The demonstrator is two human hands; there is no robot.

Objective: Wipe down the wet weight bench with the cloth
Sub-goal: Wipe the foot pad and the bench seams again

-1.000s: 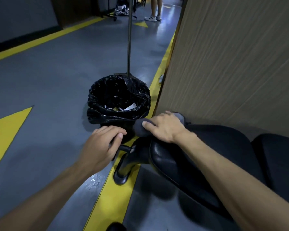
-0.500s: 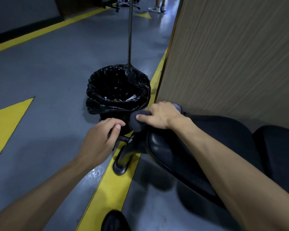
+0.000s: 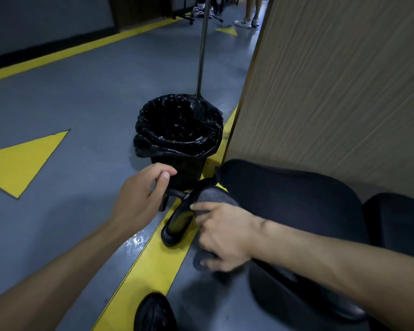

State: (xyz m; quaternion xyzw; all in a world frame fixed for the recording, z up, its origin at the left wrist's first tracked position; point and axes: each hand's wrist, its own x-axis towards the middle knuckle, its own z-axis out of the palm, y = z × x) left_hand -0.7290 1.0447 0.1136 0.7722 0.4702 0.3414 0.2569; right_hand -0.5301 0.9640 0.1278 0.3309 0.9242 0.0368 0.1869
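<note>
The black padded weight bench [image 3: 292, 201] runs from the lower right toward the centre, beside a wood-grain panel. A grey cloth [image 3: 213, 198] lies over the bench's near-left edge and hangs below it. My right hand [image 3: 221, 232] grips the cloth against that edge, fingers curled round its lower part. My left hand [image 3: 141, 197] curls round a black handle bar [image 3: 175, 193] at the bench's end, above a black frame leg [image 3: 177, 223].
A bin with a black liner [image 3: 177, 134] stands just beyond the bench end, a metal pole [image 3: 202, 44] rising behind it. The wood-grain panel [image 3: 339, 91] walls the right side. A small puddle [image 3: 135, 241] lies by the yellow floor stripe. A person's feet [image 3: 245, 21] stand far back.
My right hand has dragged the cloth from the far end of the bench back along its left edge, toward me and down. My left hand stays at the handle.
</note>
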